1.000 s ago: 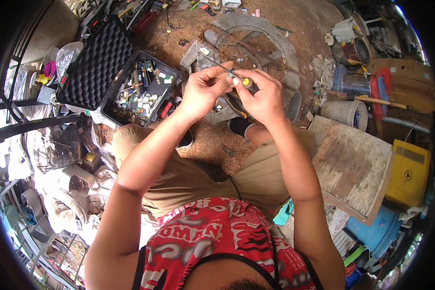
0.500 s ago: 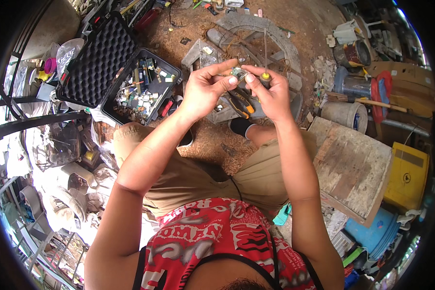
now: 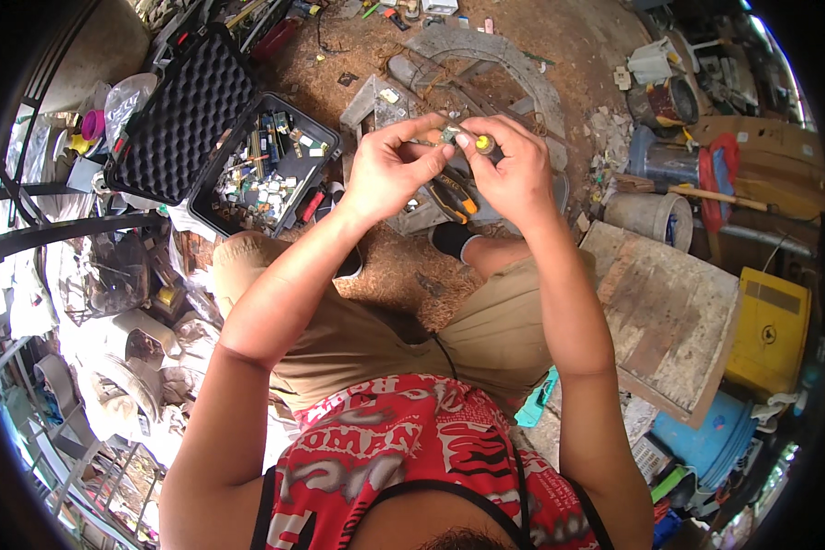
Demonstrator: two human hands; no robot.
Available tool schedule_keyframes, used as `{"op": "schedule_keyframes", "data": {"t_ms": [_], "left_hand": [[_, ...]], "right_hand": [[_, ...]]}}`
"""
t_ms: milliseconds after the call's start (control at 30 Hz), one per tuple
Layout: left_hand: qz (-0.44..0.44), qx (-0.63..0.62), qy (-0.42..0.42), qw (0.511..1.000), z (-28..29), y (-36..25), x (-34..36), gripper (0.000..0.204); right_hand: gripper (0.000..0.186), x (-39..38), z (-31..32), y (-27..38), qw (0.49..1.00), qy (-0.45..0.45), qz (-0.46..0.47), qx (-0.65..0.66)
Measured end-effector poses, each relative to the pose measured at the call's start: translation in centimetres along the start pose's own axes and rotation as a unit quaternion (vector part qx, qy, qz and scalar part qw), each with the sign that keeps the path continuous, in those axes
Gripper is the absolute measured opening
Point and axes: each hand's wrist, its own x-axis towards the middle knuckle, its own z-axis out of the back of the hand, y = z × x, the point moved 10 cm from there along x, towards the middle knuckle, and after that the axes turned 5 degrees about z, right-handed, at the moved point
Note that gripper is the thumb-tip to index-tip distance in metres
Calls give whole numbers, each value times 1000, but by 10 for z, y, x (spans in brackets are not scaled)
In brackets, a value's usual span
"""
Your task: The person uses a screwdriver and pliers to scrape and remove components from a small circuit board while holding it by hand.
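Observation:
Between my hands, above the dirt floor, is a small greenish electronic part (image 3: 449, 135), perhaps a piece of circuit board. My left hand (image 3: 390, 170) pinches it between thumb and fingers. My right hand (image 3: 513, 174) is closed round a screwdriver with a yellow-marked handle (image 3: 485, 144). The screwdriver's tip cannot be made out; the right thumb is close beside the small part. Beneath the hands lie pliers (image 3: 453, 199) with black and orange handles, by a grey metal frame (image 3: 552, 101) with a rounded edge.
At the left, an open black case (image 3: 332, 139) with a foam-lined lid (image 3: 188, 110) holds several small boards and chips. To the right are a worn wooden board (image 3: 665, 316), a yellow case (image 3: 768, 330), a grey bucket (image 3: 646, 220) and a blue container (image 3: 706, 440).
My right hand has turned the screwdriver; its shaft, which pointed up and away before, no longer shows there. The right fingers have curled further, nearer the small part.

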Motion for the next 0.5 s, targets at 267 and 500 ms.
{"op": "schedule_keyframes", "data": {"t_ms": [267, 500], "left_hand": [[41, 16, 4, 999, -4, -1, 3, 25], [55, 11, 5, 998, -1, -8, 4, 19]], "right_hand": [[17, -7, 0, 9, 997, -65, 34, -22], [8, -20, -7, -16, 985, -139, -64, 86]]}}
